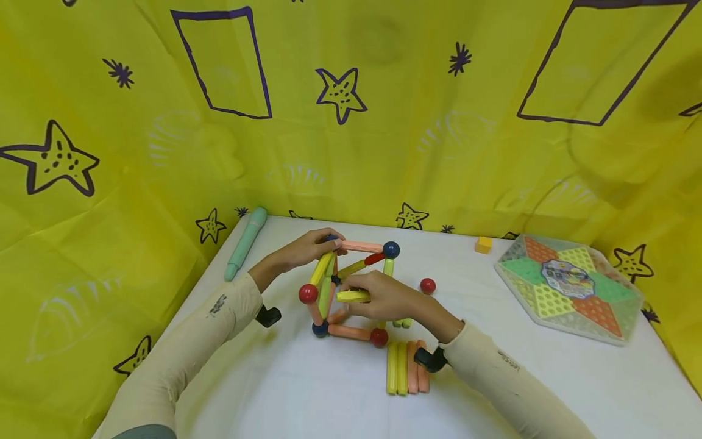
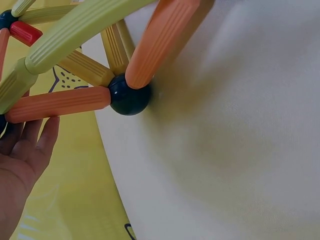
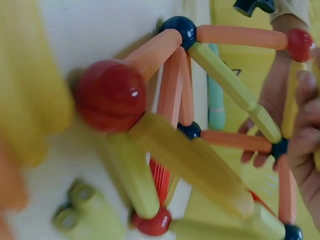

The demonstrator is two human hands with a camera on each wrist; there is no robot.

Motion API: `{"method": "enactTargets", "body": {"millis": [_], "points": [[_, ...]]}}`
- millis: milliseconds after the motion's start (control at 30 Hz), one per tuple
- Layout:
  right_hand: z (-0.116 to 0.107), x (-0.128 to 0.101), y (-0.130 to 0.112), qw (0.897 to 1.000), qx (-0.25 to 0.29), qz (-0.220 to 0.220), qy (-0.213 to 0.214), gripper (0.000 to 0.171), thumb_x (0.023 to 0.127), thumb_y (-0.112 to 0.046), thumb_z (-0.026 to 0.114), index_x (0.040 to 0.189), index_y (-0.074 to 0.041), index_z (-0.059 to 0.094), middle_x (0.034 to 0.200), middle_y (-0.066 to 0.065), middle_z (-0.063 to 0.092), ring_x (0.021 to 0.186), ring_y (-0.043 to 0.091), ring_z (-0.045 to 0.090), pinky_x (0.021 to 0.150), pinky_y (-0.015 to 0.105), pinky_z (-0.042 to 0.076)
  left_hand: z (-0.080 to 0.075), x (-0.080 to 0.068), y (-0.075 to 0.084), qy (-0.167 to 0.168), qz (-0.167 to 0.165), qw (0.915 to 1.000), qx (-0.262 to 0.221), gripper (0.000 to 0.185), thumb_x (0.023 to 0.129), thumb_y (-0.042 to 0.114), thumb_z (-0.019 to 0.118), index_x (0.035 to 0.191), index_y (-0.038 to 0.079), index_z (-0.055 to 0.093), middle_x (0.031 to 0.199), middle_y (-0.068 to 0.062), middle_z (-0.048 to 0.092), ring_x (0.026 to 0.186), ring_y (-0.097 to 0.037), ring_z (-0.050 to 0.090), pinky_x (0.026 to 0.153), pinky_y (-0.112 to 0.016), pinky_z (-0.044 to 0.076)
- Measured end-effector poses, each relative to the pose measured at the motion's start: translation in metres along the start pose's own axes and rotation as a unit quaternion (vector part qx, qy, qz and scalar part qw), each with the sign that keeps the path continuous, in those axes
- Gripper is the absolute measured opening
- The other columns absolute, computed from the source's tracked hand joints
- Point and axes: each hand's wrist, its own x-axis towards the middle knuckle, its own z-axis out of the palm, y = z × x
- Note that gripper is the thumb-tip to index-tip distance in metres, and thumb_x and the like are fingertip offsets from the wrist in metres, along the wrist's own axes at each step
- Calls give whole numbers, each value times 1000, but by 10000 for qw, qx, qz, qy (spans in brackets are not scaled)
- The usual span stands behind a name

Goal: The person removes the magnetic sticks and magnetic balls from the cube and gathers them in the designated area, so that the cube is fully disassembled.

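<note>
A cube-like frame of magnetic rods and balls stands on the white table, with a red ball (image 1: 308, 294), a dark blue ball (image 1: 391, 250) and an orange rod (image 1: 351, 333) among its parts. At its upper back left corner, my left hand (image 1: 304, 249) holds a blue ball (image 3: 279, 148), thumb on one side and fingers on the other. My right hand (image 1: 392, 299) pinches a yellow rod (image 1: 353, 296) in front of the frame's open side. Diagonal yellow-green rods (image 2: 85, 37) cross some faces. The right hand hides part of the frame in the head view.
Several yellow and orange rods (image 1: 402, 368) lie side by side near the right wrist. Short green rods (image 1: 406, 323) and a loose red ball (image 1: 428, 286) are right of the frame. A hexagonal box (image 1: 570, 286), yellow cube (image 1: 483, 245) and teal stick (image 1: 245, 244) lie farther out.
</note>
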Motion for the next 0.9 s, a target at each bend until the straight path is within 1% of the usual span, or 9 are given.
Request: {"method": "enactTargets", "body": {"millis": [100,200,267,333,433,500,633,767,900], "points": [[-6,-26,3,9990,318,309,100,24,99,-25,64,116,-9,69,88,-6,63,69,5,55,66,22,49,1,0,1,22,-30,10000,28,36,109,28,44,132,3,54,127,-19,66,129,-44,54,106,-46,47],[-9,-55,11,9966,496,539,383,18,97,-26,67,108,-12,71,92,-6,65,80,7,59,73,26,53,2,0,2,23,-89,9999,46,36,109,27,43,133,2,54,127,-19,66,129,-44,55,107,-47,47],[-10,-76,17,9945,439,768,567,14,96,-26,69,103,-15,72,92,-7,65,85,8,59,76,27,54,2,0,2,25,-109,9999,117,36,109,28,43,133,3,54,127,-19,66,128,-41,56,107,-47,47],[-11,-96,24,9911,310,1113,658,18,95,-28,70,104,-13,71,86,-7,62,79,8,56,69,25,52,1,0,2,19,-112,9998,168,36,109,29,44,133,3,54,128,-18,66,127,-38,58,107,-47,47],[-8,-121,33,9823,311,1714,692,33,94,-30,71,115,-6,65,76,-6,58,66,7,52,59,23,45,0,0,3,14,-113,9997,214,37,109,31,44,132,4,54,128,-17,66,126,-35,59,106,-48,47],[-4,-135,39,9758,347,2056,663,39,95,-31,70,120,-4,59,73,-5,56,61,7,49,56,22,41,-1,-1,3,2,-117,9997,204,37,109,32,44,132,4,54,129,-17,66,127,-35,59,105,-47,48],[12,-154,50,9674,405,2420,623,34,95,-32,70,114,-7,58,71,-5,57,60,6,49,56,23,41,-1,-2,4,-27,-109,9997,218,37,109,32,44,132,5,54,129,-17,66,127,-37,58,98,-42,49],[26,-161,54,9655,373,2499,625,33,94,-34,70,112,-8,60,73,-6,58,62,6,50,58,23,41,0,-2,6,-29,-100,9996,275,36,109,31,43,131,5,54,129,-18,66,127,-38,57,94,-39,48],[32,-159,54,9664,337,2466,636,33,94,-32,70,114,-7,62,73,-6,57,63,6,49,57,23,41,1,-2,7,3,-129,9993,357,36,109,31,43,131,5,54,128,-17,66,126,-35,59,98,-42,48]]}}
